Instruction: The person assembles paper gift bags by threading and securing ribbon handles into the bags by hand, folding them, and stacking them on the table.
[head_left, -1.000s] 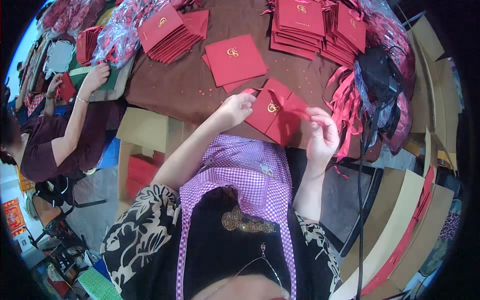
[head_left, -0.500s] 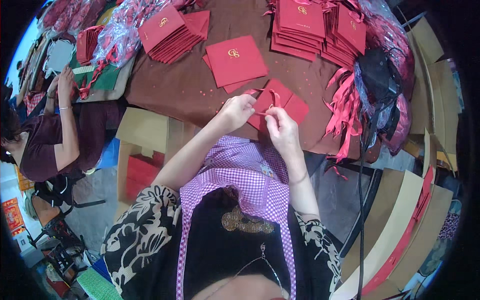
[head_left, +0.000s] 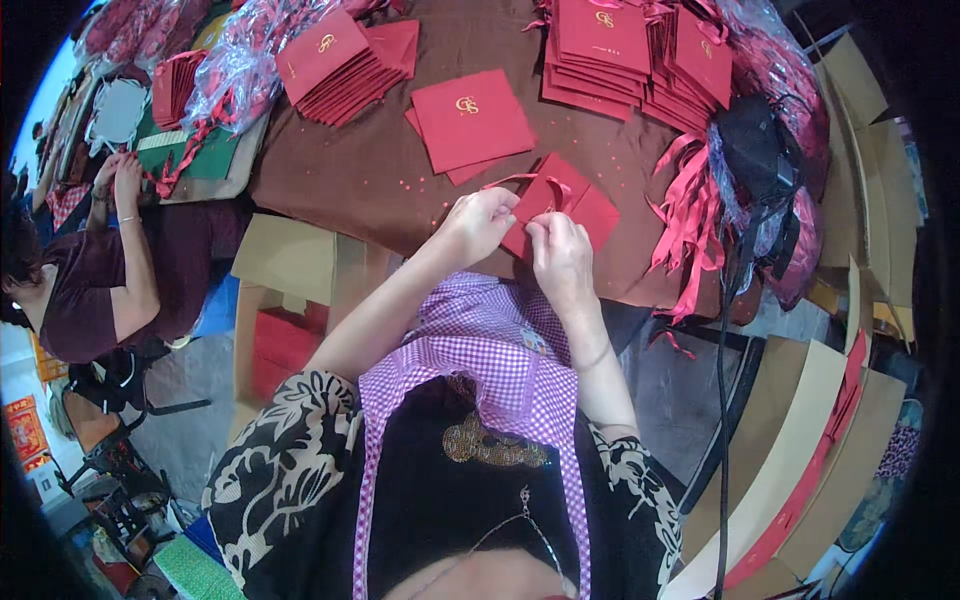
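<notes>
A red paper bag lies flat at the table's near edge, turned at an angle. Over it my left hand and my right hand are close together, each with thumb and finger pinched on a red ribbon. Part of that ribbon loops up above the bag between my hands; the rest is hidden by my fingers. Just beyond lie two more flat red bags, the upper one bearing a gold emblem.
Stacks of red bags stand at the back right, another stack at the back left. Loose red ribbons hang over the right edge beside a black cable. Open cardboard boxes flank me. A co-worker sits at left.
My right hand has moved slightly left and its fingers have closed nearer my left hand. The ribbon loop has shifted a little. The co-worker's hands have lowered.
</notes>
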